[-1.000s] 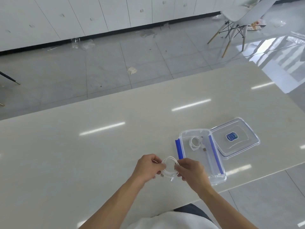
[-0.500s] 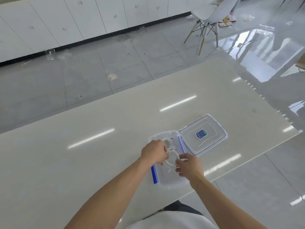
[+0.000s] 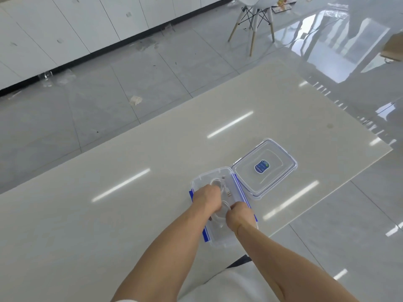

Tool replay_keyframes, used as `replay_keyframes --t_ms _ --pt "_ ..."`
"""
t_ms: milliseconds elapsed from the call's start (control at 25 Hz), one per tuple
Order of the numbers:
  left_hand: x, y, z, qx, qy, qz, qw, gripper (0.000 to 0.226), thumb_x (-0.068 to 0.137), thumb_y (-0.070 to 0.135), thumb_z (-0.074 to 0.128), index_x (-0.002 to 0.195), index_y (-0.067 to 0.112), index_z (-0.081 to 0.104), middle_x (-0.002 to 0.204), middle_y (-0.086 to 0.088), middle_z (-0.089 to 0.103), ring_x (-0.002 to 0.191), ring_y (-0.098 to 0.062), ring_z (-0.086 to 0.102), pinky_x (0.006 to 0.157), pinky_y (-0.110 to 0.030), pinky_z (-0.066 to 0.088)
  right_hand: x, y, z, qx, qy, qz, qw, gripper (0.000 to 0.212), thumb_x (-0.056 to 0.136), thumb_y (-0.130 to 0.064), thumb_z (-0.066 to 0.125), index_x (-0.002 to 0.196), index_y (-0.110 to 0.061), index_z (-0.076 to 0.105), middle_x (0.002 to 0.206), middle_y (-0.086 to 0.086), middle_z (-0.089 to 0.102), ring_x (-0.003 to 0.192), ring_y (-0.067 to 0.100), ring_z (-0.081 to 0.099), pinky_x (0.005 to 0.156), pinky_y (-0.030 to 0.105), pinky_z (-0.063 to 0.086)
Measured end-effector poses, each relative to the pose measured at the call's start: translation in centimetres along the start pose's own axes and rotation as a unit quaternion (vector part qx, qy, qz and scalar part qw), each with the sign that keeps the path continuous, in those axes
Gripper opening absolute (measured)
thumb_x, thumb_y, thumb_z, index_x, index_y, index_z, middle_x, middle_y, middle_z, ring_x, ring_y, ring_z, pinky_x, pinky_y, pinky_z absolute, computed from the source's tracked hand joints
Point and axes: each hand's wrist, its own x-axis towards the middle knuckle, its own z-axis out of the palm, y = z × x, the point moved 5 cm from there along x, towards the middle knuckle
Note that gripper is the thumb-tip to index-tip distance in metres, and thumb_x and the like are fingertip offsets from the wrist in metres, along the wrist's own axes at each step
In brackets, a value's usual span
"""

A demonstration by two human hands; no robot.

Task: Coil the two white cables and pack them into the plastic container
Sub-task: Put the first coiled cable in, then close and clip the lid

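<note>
A clear plastic container [image 3: 220, 241] with blue side clips sits near the table's front edge. Both hands are down inside it. My left hand [image 3: 206, 198] and my right hand [image 3: 239, 216] each pinch one side of a coiled white cable [image 3: 221, 214], held low over the container's near half. A second coiled white cable [image 3: 222, 186] with a USB plug lies in the far half, partly hidden by my left hand.
The container's clear lid [image 3: 265, 167] with a blue sticker lies flat just right of and behind the box. The white table [image 3: 109, 214] ends close on the right and front. A white chair [image 3: 253, 16] stands on the grey tiled floor beyond.
Both hands carried the coiled cable from the table left of the box to over it, then lowered it into the near half. The head view shifted left and tilted.
</note>
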Motion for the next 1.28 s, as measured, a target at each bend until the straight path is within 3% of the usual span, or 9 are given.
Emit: replay_keyframes --t_ms 240,480,760,960,1080,1200,1280 --pt "0.7 0.2 0.4 -0.008 -0.017 -0.006 1.0 0.02 0.087 0.001 0.063 0.106 0.003 0.066 0.102 -0.014 0.073 0.085 -0.031 0.073 0.054 -0.034 0.051 -0.2 -0.7 0.0 -0.14 0.032 -0.015 0.99 0.027 0.096 -0.009 0.054 0.121 -0.011 0.062 0.114 0.01 0.068 0.101 0.026 0.067 0.077 0.033 0.051" --pt "0.6 0.6 0.5 0.039 0.008 0.016 0.999 0.025 0.092 0.005 0.059 0.116 0.003 0.064 0.116 -0.016 0.069 0.105 -0.033 0.068 0.078 -0.037 0.053 -0.8 -1.0 0.6 -0.179 0.07 -0.059 0.98 0.023 0.096 -0.012 0.055 0.119 -0.01 0.059 0.117 0.01 0.061 0.086 0.024 0.057 0.07 0.031 0.043" --pt "-0.1 0.7 0.0 0.07 0.02 0.025 0.997 0.026 0.093 0.004 0.059 0.118 0.002 0.063 0.118 -0.018 0.068 0.106 -0.033 0.067 0.082 -0.038 0.054 -1.1 -1.0 0.5 -0.174 0.08 -0.083 0.978 0.021 0.096 -0.009 0.055 0.115 -0.01 0.063 0.114 0.009 0.062 0.079 0.022 0.053 0.068 0.031 0.045" --pt "-0.2 0.6 -1.2 0.1 -0.01 0.022 0.995 0.028 0.088 0.004 0.064 0.116 0.004 0.065 0.119 -0.014 0.069 0.107 -0.031 0.068 0.084 -0.037 0.054 -1.8 -1.1 0.4 -0.17 0.065 -0.134 0.974 0.02 0.097 -0.013 0.058 0.116 -0.012 0.063 0.115 0.008 0.063 0.091 0.019 0.06 0.084 0.031 0.054" --pt "0.0 0.6 -3.0 0.109 -0.035 0.024 0.993 0.02 0.089 0.018 0.067 0.108 0.014 0.067 0.108 -0.005 0.074 0.096 -0.023 0.073 0.08 -0.035 0.056 -2.8 -1.9 -0.4 -0.197 0.055 -0.21 0.956 0.017 0.096 -0.012 0.056 0.111 -0.013 0.063 0.113 0.006 0.064 0.098 0.022 0.062 0.083 0.033 0.053" --pt "0.0 0.5 -5.1 0.12 -0.046 0.037 0.991 0.017 0.087 0.034 0.069 0.085 0.018 0.065 0.077 0.003 0.073 0.074 -0.016 0.073 0.065 -0.027 0.049 -3.5 -2.8 -2.3 -0.248 0.075 -0.305 0.916 0.018 0.094 -0.015 0.051 0.106 -0.015 0.064 0.111 0.002 0.066 0.101 0.026 0.064 0.073 0.034 0.049" --pt "0.3 0.5 -6.6 0.112 -0.042 0.054 0.991 0.017 0.085 0.035 0.067 0.087 0.019 0.071 0.075 0.004 0.072 0.075 -0.016 0.074 0.064 -0.025 0.048 -2.9 -2.8 -5.0 -0.23 0.099 -0.326 0.911 0.027 0.095 -0.023 0.048 0.114 -0.022 0.066 0.117 -0.004 0.068 0.105 0.024 0.065 0.078 0.034 0.053"
